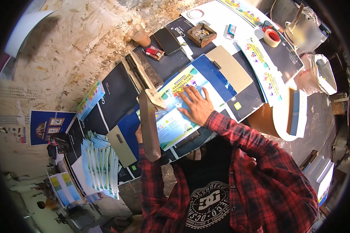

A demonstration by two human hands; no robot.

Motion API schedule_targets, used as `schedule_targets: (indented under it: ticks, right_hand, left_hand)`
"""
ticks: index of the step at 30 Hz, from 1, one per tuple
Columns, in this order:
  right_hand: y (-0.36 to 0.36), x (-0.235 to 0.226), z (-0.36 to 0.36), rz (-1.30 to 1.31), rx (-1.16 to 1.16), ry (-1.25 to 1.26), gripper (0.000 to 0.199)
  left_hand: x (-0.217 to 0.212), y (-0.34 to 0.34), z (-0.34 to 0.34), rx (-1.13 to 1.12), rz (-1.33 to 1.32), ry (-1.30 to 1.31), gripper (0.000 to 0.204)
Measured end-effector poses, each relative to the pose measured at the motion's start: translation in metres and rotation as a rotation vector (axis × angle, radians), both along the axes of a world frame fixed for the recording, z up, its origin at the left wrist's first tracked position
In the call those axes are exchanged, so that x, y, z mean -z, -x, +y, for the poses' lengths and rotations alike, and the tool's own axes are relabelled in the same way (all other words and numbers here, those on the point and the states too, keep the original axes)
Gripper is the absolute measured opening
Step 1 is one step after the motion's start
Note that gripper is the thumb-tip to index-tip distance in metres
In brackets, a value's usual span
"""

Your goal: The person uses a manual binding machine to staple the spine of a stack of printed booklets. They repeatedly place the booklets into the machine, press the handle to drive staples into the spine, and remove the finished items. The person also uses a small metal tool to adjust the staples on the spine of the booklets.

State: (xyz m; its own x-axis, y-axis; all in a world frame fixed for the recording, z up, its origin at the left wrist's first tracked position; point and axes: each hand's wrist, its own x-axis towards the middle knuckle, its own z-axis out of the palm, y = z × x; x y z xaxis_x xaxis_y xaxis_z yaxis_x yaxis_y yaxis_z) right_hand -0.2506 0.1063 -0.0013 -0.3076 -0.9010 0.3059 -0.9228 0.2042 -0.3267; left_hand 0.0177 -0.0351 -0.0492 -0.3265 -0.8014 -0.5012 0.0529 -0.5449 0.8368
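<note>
A colourful printed sheet (175, 116) lies on the dark worktop (116, 97). My right hand (197, 105) is pressed flat on it with the fingers spread. My left hand (139, 134) grips the long brown lever arm of a paper cutter (149, 126), which stands raised along the sheet's left edge. The cutter's hinge end (156, 97) sits at the sheet's far corner. Both forearms are in red plaid sleeves.
A fanned stack of printed leaflets (101, 163) lies to the left. Farther back are a black phone (167, 40), a paper cup (140, 35), a small open wooden box (201, 34), a tape roll (272, 37) and a brown board (231, 68). A white sack (319, 73) stands at the right.
</note>
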Motion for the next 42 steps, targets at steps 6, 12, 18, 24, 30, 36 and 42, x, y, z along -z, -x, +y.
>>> schedule_targets:
  ticks: [6,12,18,24,30,36,42]
  right_hand:
    - [-0.001,0.004,0.000,-0.035,-0.023,0.048,0.058]
    - [0.036,0.001,0.007,0.014,0.032,0.057,0.057]
    - [0.056,0.009,0.011,0.079,0.048,0.010,0.058]
    - [0.040,0.006,-0.002,0.046,0.036,0.040,0.058]
    - [0.051,0.005,0.003,0.038,0.040,0.026,0.058]
    - [0.053,0.006,0.003,0.034,0.030,-0.011,0.059]
    - [0.038,0.001,-0.005,0.059,0.042,-0.092,0.063]
  left_hand:
    - [-0.033,-0.004,0.011,-0.097,-0.093,-0.218,0.037]
    - [-0.047,0.047,0.020,-0.010,-0.186,-0.163,0.040]
    - [-0.052,0.076,0.032,-0.020,-0.095,-0.148,0.035]
    - [-0.064,0.042,0.027,-0.047,-0.179,-0.138,0.035]
    - [-0.061,0.061,0.031,-0.051,-0.220,-0.106,0.034]
    - [-0.019,0.039,0.026,0.035,-0.013,0.024,0.039]
    - [0.032,0.020,0.001,0.150,-0.219,0.028,0.045]
